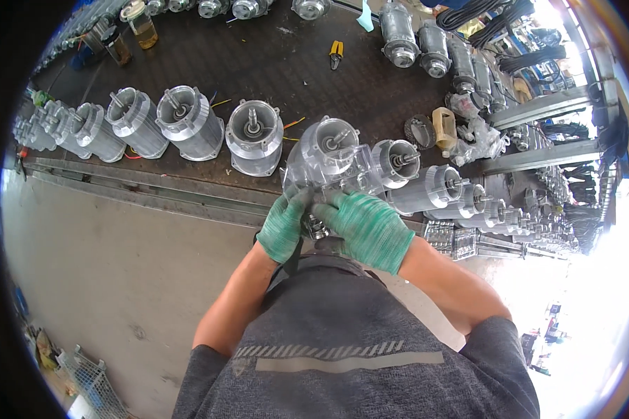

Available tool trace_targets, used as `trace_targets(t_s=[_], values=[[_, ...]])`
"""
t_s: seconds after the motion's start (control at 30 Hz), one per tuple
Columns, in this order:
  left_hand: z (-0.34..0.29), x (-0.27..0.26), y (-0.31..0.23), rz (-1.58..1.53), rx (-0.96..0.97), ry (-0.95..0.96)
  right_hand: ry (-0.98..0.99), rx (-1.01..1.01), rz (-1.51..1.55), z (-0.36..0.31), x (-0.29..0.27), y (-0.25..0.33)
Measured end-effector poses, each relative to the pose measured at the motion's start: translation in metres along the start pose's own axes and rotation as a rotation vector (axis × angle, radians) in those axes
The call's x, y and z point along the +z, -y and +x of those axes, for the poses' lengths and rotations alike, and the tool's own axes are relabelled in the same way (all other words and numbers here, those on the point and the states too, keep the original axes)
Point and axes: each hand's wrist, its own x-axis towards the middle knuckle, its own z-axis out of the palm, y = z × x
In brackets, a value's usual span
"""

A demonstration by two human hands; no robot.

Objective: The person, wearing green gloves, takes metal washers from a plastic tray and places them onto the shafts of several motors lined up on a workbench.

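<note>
Both my hands wear green knit gloves and come together at the bench's near edge. My left hand (pixel 284 228) has its fingers closed on the gathered edge of a clear plastic bag (pixel 362 167). Opposite it, my right hand (pixel 367 229) pinches the same bag. The bag spreads loosely against a silver electric motor (pixel 326 148), whose shaft points up. A small shiny metal part (pixel 316 228) shows between my hands, partly hidden by the gloves; I cannot tell its kind or whether either hand touches it.
Motors line the bench (pixel 293 77) on both sides, including a motor (pixel 254 136) to the left and a smaller one (pixel 396 162) to the right. Yellow-handled pliers (pixel 336 54) lie farther back. A dark round ring (pixel 419 131) sits beside a yellowish plastic container (pixel 443 128).
</note>
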Motion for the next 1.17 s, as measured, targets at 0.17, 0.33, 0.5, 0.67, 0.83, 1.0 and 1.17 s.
trace_targets(t_s=[0.17, 0.33, 0.5, 0.67, 0.83, 1.0, 1.17], values=[[-0.010, -0.012, -0.009, 0.163, -0.059, -0.019, 0.018, -0.032, 0.233, 0.003, 0.005, -0.005], [-0.015, -0.032, -0.017, 0.160, -0.111, 0.010, -0.209, 0.304, 0.673, 0.015, -0.022, -0.034], [-0.020, -0.050, -0.016, 0.244, -0.136, 0.022, -0.330, 0.622, 1.017, 0.041, -0.030, -0.078], [-0.025, -0.063, -0.017, 0.305, -0.126, 0.034, -0.229, 0.700, 1.023, 0.050, -0.016, -0.098], [-0.027, -0.062, -0.022, 0.352, -0.104, 0.042, -0.147, 0.859, 1.163, 0.063, -0.009, -0.109], [-0.028, -0.064, -0.028, 0.328, -0.131, 0.039, -0.227, 0.409, 0.171, 0.063, -0.029, -0.101], [-0.022, -0.069, -0.030, 0.357, -0.136, 0.059, 0.293, 0.351, -0.207, 0.090, -0.065, -0.091]])
